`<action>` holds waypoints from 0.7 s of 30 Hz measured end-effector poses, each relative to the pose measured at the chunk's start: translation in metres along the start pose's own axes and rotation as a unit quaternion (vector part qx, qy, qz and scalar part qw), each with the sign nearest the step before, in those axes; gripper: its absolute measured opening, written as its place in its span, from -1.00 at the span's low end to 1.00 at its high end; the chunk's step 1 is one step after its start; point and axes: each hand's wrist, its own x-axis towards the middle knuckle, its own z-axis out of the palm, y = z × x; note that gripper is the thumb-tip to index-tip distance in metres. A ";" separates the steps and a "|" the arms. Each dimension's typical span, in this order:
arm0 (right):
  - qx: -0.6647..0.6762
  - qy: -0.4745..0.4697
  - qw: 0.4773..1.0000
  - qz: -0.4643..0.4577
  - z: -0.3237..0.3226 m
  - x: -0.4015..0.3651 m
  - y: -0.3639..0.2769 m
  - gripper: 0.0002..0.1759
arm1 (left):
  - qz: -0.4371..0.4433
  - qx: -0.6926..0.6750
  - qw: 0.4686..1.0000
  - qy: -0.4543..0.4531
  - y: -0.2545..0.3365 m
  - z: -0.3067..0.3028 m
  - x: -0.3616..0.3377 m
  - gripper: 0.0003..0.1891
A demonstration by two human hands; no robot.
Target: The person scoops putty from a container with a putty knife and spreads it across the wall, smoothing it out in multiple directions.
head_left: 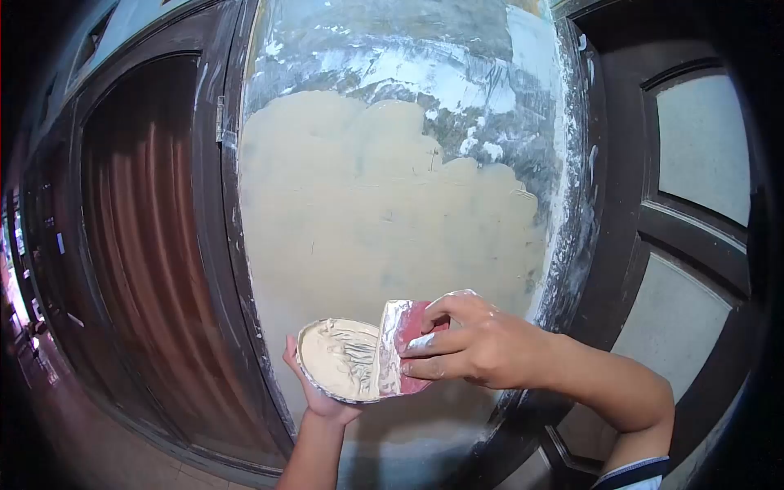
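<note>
My left hand (325, 402) is wrapped round the underside of a round bowl (304, 369) and holds it up in front of the wall. Thick cream-coloured putty (333, 359), streaked with ridges, fills the bowl. My right hand (469, 343) grips a putty knife (415, 347) by its red part, fingers closed over it. The knife's wide pale blade, smeared with putty, rests at the bowl's right side. Behind both hands stands the wall (351, 204), its lower part coated in smooth cream putty with a scalloped upper edge.
Above the coat, the wall surface (392, 69) is patchy grey, blue and white. A dark wooden frame with a reddish-brown curtain (143, 220) is on the left. To the right stands a dark door (625, 196) with pale panels. Tiled floor (122, 441) shows at lower left.
</note>
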 end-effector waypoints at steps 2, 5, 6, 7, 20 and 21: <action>-0.002 0.001 1.000 0.005 -0.001 0.001 -0.003 -0.53 | 0.003 -0.015 1.000 -0.007 -0.001 0.000 0.001 -0.04; -0.008 0.000 1.000 0.012 0.000 0.003 -0.005 -0.52 | 0.021 0.021 0.999 0.025 -0.003 0.001 0.002 -0.03; 0.004 0.000 1.000 0.018 0.002 0.002 -0.005 -0.51 | 0.025 0.027 0.999 0.015 -0.004 0.000 0.003 -0.02; 0.017 0.000 1.000 0.024 0.003 0.002 -0.004 -0.50 | 0.027 0.027 0.999 0.015 -0.004 -0.001 0.003 -0.02; 0.001 -0.046 0.995 0.093 0.011 -0.002 -0.006 -0.28 | 0.048 0.069 0.996 0.041 -0.002 -0.019 0.002 0.04; 0.001 -0.046 0.995 0.092 0.011 -0.002 -0.005 -0.28 | 0.050 0.066 0.996 0.046 -0.003 -0.020 0.002 0.03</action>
